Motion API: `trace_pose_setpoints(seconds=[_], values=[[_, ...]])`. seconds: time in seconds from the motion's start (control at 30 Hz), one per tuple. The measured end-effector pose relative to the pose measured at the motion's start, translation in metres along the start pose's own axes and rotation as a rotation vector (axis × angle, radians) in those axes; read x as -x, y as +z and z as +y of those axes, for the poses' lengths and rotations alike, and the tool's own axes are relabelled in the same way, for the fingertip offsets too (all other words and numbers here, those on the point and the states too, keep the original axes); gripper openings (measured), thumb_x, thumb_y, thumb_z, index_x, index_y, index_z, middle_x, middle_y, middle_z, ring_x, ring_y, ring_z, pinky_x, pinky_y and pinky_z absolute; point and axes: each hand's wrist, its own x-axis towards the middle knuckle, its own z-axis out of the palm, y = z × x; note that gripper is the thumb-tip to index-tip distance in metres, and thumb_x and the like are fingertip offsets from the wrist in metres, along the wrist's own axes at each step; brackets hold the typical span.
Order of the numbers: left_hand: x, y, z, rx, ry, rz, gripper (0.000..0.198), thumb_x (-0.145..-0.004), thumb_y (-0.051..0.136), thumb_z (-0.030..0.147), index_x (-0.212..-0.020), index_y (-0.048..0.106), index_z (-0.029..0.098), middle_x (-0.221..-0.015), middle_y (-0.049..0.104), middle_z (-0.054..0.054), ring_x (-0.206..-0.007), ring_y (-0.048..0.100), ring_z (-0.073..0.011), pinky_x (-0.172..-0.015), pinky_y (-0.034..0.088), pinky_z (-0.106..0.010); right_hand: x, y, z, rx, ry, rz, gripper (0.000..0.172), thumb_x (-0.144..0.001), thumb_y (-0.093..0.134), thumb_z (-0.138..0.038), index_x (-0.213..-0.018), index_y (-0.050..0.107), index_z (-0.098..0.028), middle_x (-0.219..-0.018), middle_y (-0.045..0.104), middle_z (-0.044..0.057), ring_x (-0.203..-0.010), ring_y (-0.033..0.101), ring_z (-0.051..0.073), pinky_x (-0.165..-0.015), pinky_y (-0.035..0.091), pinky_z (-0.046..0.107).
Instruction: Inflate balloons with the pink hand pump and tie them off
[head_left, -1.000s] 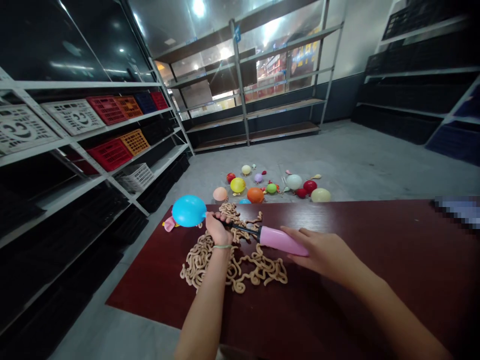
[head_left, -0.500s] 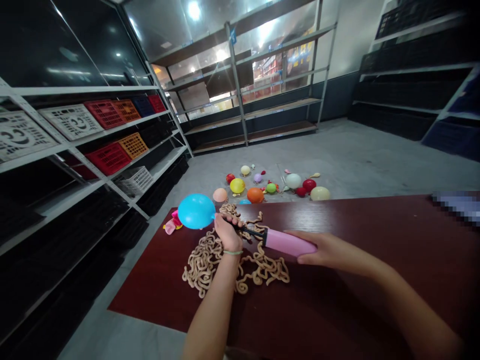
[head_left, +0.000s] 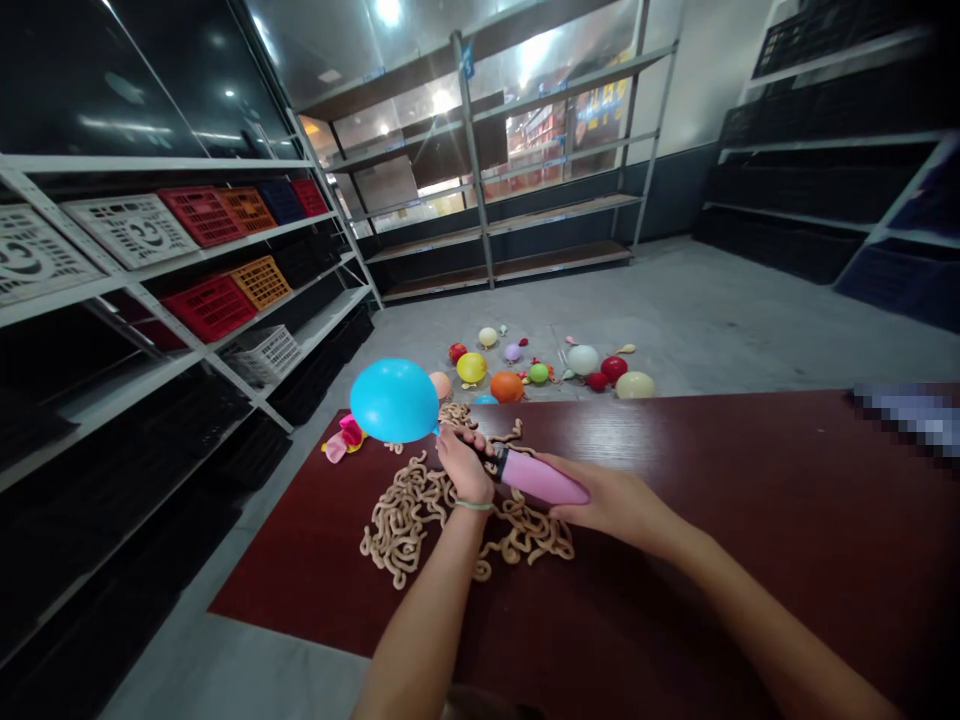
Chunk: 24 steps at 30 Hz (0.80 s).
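A blue balloon (head_left: 394, 400), round and inflated, sits on the nozzle end of a balloon pump (head_left: 544, 477). My left hand (head_left: 465, 462) is closed around the pump's black front part, at the balloon's neck. Around the pump's pink barrel my right hand (head_left: 611, 497) is wrapped from the right side. Only a short black stretch shows between the two hands. Below them a heap of beige, worm-like coiled strands (head_left: 401, 520) lies on the dark red table (head_left: 690, 600). Uninflated pink and yellow balloons (head_left: 343, 440) rest at the table's left edge.
On the floor beyond the table lie several inflated balloons, among them a yellow one (head_left: 472, 369) and an orange one (head_left: 507, 386). Shelves with crates (head_left: 208, 311) line the left side. A metal rack (head_left: 480, 200) stands at the back. A blurred object (head_left: 911, 415) lies at the table's right.
My right hand has pushed the pink barrel left toward my left hand, so less black rod shows. The blue balloon has risen slightly and looks a little larger.
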Motion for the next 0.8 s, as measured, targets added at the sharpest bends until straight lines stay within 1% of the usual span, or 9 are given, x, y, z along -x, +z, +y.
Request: trace_pose_setpoints(seconds=[0.1, 0.17, 0.23, 0.3, 0.4, 0.47, 0.57, 0.67, 0.8], values=[[-0.006, 0.0, 0.012, 0.043, -0.006, 0.041, 0.028, -0.095, 0.046, 0.037, -0.075, 0.036, 0.021, -0.058, 0.035, 0.007, -0.042, 0.037, -0.0072, -0.041, 0.029, -0.021, 0.008, -0.022, 0.028, -0.317, 0.041, -0.232, 0.07, -0.08, 0.065, -0.055, -0.145, 0.049, -0.035, -0.13, 0.067, 0.0, -0.107, 0.067, 0.028, -0.087, 0.053, 0.034], [-0.011, -0.002, 0.022, 0.081, 0.011, 0.055, 0.025, -0.095, 0.047, 0.035, -0.077, 0.037, 0.022, -0.059, 0.035, 0.007, -0.042, 0.037, -0.007, -0.041, 0.029, -0.02, 0.014, -0.035, 0.047, -0.388, 0.094, -0.299, 0.072, -0.078, 0.067, -0.057, -0.143, 0.053, -0.032, -0.13, 0.066, 0.0, -0.107, 0.067, 0.029, -0.087, 0.053, 0.033], [-0.016, -0.005, 0.03, 0.103, 0.036, 0.084, 0.021, -0.096, 0.046, 0.032, -0.079, 0.037, 0.022, -0.059, 0.035, 0.007, -0.043, 0.036, -0.0068, -0.041, 0.028, -0.02, 0.017, -0.04, 0.056, -0.417, 0.135, -0.334, 0.073, -0.077, 0.066, -0.059, -0.143, 0.054, -0.029, -0.128, 0.068, 0.002, -0.104, 0.068, 0.03, -0.085, 0.054, 0.034], [-0.02, -0.009, 0.034, 0.111, 0.06, 0.13, 0.02, -0.096, 0.045, 0.029, -0.08, 0.036, 0.022, -0.06, 0.034, 0.007, -0.044, 0.035, -0.0066, -0.041, 0.027, -0.02, 0.015, -0.036, 0.053, -0.416, 0.112, -0.307, 0.072, -0.077, 0.066, -0.06, -0.141, 0.055, -0.029, -0.128, 0.068, 0.001, -0.107, 0.067, 0.03, -0.089, 0.052, 0.035], [-0.018, -0.013, 0.029, 0.095, 0.078, 0.166, 0.024, -0.094, 0.048, 0.032, -0.077, 0.035, 0.021, -0.059, 0.033, 0.007, -0.043, 0.034, -0.0062, -0.041, 0.026, -0.019, 0.008, -0.018, 0.028, -0.298, 0.086, -0.195, 0.068, -0.077, 0.066, -0.06, -0.139, 0.057, -0.035, -0.127, 0.069, -0.001, -0.11, 0.066, 0.03, -0.091, 0.051, 0.036], [-0.012, -0.012, 0.02, 0.077, 0.074, 0.135, 0.027, -0.093, 0.051, 0.035, -0.075, 0.036, 0.021, -0.059, 0.035, 0.007, -0.042, 0.036, -0.0061, -0.04, 0.026, -0.019, 0.002, -0.003, 0.007, -0.179, 0.139, -0.107, 0.067, -0.076, 0.066, -0.056, -0.14, 0.055, -0.037, -0.124, 0.07, -0.002, -0.109, 0.067, 0.031, -0.089, 0.051, 0.037], [0.0, -0.006, 0.008, 0.03, 0.023, 0.052, 0.029, -0.093, 0.05, 0.037, -0.073, 0.038, 0.021, -0.058, 0.037, 0.006, -0.041, 0.037, -0.0069, -0.039, 0.028, -0.019, -0.004, 0.011, -0.013, -0.093, 0.165, -0.022, 0.068, -0.08, 0.063, -0.05, -0.145, 0.048, -0.039, -0.133, 0.065, -0.001, -0.114, 0.065, 0.03, -0.091, 0.051, 0.038], [0.003, 0.0, 0.008, 0.013, -0.014, 0.019, 0.03, -0.094, 0.047, 0.037, -0.071, 0.037, 0.021, -0.056, 0.036, 0.006, -0.039, 0.036, -0.0074, -0.038, 0.028, -0.02, -0.004, 0.008, -0.007, -0.123, 0.109, -0.075, 0.073, -0.079, 0.064, -0.052, -0.148, 0.044, -0.039, -0.138, 0.062, -0.001, -0.118, 0.063, 0.032, -0.094, 0.05, 0.04], [-0.008, -0.001, 0.024, 0.042, 0.056, 0.046, 0.024, -0.094, 0.046, 0.032, -0.075, 0.036, 0.021, -0.056, 0.035, 0.007, -0.04, 0.035, -0.0072, -0.039, 0.027, -0.02, 0.004, -0.015, 0.025, -0.308, 0.091, -0.181, 0.076, -0.075, 0.068, -0.056, -0.146, 0.049, -0.037, -0.138, 0.061, -0.001, -0.12, 0.061, 0.034, -0.099, 0.047, 0.041]])
